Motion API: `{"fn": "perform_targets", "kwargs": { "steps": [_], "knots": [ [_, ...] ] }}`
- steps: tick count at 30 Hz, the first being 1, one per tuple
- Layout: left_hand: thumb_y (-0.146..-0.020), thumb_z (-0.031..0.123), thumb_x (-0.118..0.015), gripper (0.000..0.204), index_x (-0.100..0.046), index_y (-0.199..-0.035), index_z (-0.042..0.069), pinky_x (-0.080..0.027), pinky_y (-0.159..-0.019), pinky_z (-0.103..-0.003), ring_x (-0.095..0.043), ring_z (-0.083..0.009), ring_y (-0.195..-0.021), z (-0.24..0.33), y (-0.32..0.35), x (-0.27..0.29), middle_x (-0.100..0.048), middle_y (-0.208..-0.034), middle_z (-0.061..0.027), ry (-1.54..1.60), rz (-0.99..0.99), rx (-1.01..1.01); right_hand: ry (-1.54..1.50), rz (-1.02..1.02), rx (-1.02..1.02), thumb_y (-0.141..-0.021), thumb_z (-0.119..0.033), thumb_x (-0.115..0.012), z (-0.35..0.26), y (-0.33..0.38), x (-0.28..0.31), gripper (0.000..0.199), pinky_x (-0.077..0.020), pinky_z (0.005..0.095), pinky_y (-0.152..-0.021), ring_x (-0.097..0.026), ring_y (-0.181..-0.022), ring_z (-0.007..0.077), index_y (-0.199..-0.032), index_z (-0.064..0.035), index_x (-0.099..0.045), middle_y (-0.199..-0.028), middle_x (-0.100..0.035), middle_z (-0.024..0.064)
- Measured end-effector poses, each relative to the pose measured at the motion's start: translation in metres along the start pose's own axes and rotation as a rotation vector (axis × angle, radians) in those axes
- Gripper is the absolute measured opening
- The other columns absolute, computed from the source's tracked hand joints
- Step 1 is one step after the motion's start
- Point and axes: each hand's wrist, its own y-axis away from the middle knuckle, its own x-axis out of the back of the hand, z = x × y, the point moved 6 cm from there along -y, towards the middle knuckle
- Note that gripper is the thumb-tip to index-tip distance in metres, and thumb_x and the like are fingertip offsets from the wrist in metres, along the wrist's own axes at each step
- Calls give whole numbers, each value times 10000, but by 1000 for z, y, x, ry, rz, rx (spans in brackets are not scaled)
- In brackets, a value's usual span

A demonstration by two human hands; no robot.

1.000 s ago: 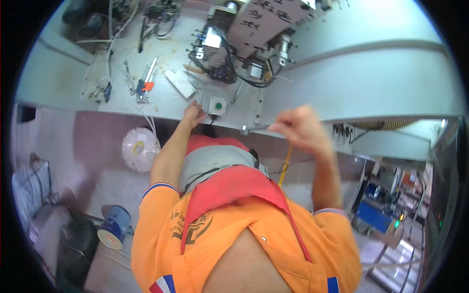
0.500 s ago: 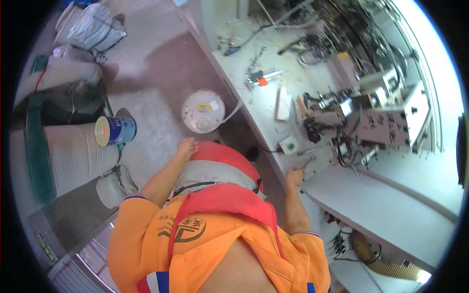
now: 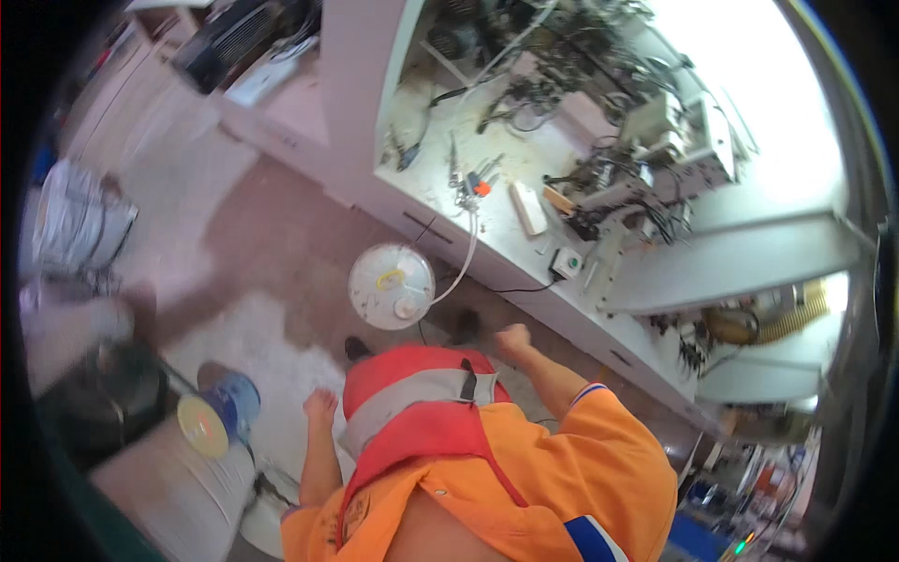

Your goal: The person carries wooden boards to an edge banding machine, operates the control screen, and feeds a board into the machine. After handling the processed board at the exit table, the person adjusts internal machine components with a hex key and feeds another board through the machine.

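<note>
My left hand (image 3: 320, 405) hangs at my left side, beside the red and grey apron (image 3: 412, 398). Its fingers look loosely curled, and no object shows in them. In front of the workbench's near side, my right hand (image 3: 512, 339) hovers with fingers drawn in, holding nothing that I can see. A round white bucket with a lid (image 3: 389, 292) stands on the floor ahead of me. From it a pale hose (image 3: 465, 258) runs up to the bench top, where hand tools with an orange part (image 3: 479, 187) lie.
The white workbench (image 3: 435, 201) carries machinery (image 3: 646, 178), a white block (image 3: 528, 208) and a switch box with a green button (image 3: 567, 262). A blue tin (image 3: 231, 405) is at left, near a white sack (image 3: 84, 215). A black cable hangs by the bench front.
My right hand has come away from the bench edge, its fingers now apart from it. My view has turned to the right, and the bucket appears lower.
</note>
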Motion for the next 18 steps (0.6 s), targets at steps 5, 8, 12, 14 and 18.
{"fn": "perform_targets", "kwargs": {
  "steps": [5,8,12,14,18],
  "knots": [
    [-974,287,-510,363,-508,-1202,4,-469,-922,-413,-561,-256,-1040,48,9,69,-557,-1225,-150,-39,214,18,-134,-161,567,-819,-264,-658,-167,78,-44,270,-543,389,-686,-689,-716,283,-891,-12,-721,-752,-693,159],
    [-977,299,-512,291,-542,-1052,19,-513,-744,-377,-578,-223,-818,51,23,109,-604,-997,-102,82,257,47,-133,-222,660,-822,-267,-647,-238,109,-44,274,-531,406,-671,-685,-708,288,-875,-7,-715,-747,-685,171],
    [-969,275,-523,249,-556,-997,30,-507,-607,-358,-563,-200,-679,48,8,133,-604,-850,-71,40,222,147,-124,-152,760,-834,-270,-631,-264,95,-45,278,-516,431,-650,-683,-698,302,-839,-3,-711,-727,-669,187],
    [-971,262,-516,236,-559,-983,30,-510,-633,-360,-564,-198,-691,52,2,123,-602,-845,-69,-92,132,164,-153,-80,708,-840,-286,-632,-253,77,-42,290,-521,426,-651,-682,-682,322,-804,-10,-713,-693,-659,200],
    [-975,265,-511,243,-559,-1009,28,-512,-661,-361,-565,-200,-712,84,4,105,-598,-866,-74,-10,228,186,-222,-176,347,-853,-295,-622,-217,67,-39,319,-533,425,-664,-690,-694,318,-775,3,-705,-685,-666,194]
  ]
}}
